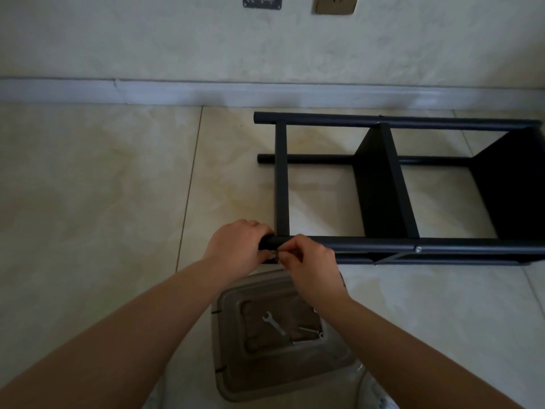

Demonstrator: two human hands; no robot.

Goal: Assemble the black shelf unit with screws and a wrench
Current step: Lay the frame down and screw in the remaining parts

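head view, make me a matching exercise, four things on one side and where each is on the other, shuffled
Things:
1. wrench
2. left hand
3. installed screw
4. wall socket

Places:
A. on the wall at the top of the view
B. lying in the brown tray on the floor
C. gripping the end of the near black tube
D. seated in the near tube, to the right of both hands

Pairs: 1-B, 2-C, 3-D, 4-A
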